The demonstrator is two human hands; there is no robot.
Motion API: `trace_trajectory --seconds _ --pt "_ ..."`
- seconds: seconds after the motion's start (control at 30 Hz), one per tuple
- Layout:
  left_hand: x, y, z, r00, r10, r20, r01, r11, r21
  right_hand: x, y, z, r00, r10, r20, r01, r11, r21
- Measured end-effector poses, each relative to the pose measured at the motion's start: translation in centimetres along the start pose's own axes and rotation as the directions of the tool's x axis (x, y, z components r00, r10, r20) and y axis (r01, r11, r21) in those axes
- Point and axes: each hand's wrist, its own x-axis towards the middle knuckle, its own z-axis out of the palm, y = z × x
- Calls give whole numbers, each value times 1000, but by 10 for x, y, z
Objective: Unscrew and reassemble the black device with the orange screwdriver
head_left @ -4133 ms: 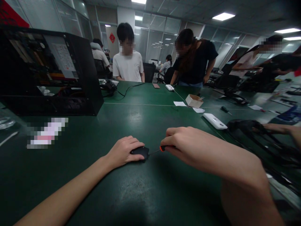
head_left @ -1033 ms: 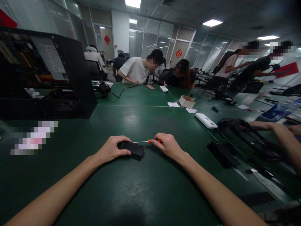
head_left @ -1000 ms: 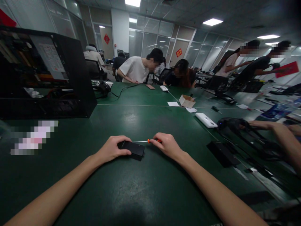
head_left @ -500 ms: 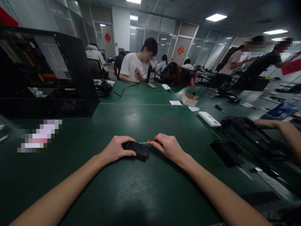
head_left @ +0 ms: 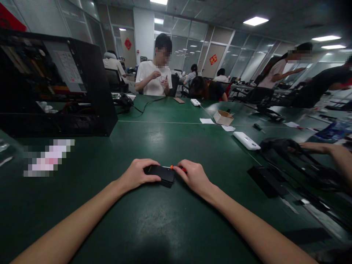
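Observation:
My left hand (head_left: 139, 171) grips the left end of a flat black rectangular device (head_left: 162, 174), thumb on the near side and fingers on the far side. The device sits low over the green table (head_left: 154, 137); its exact kind does not show. Between the fingers of my right hand (head_left: 191, 172) is a screwdriver (head_left: 172, 167) with an orange and black handle. Its thin metal shaft points left along the far edge of the device. Whether the tip touches the device is hidden.
An open black computer case (head_left: 96, 84) stands at the left. White router-like box (head_left: 246, 141), black bag (head_left: 286, 154) and black flat panel (head_left: 265, 181) lie to the right, where another person's arm (head_left: 330, 152) reaches in. A small open carton (head_left: 223, 117) sits farther back.
My right hand and the screwdriver have shifted slightly left, nearer the device. My left hand keeps its hold. The person across the table has straightened up and raised both hands.

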Motion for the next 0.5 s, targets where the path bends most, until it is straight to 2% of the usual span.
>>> trace_trajectory --seconds 0.2,0.4,0.5 --pt "-1 -2 2 999 43 -26 -42 999 27 3 0 6 990 114 86 -128 976 178" --pt "-2 1 2 998 52 -45 -52 999 -8 7 14 -8 998 46 30 -48 996 78" --pt "-1 3 2 996 17 -86 -21 998 -54 9 27 -13 1000 29 4 -29 998 47"
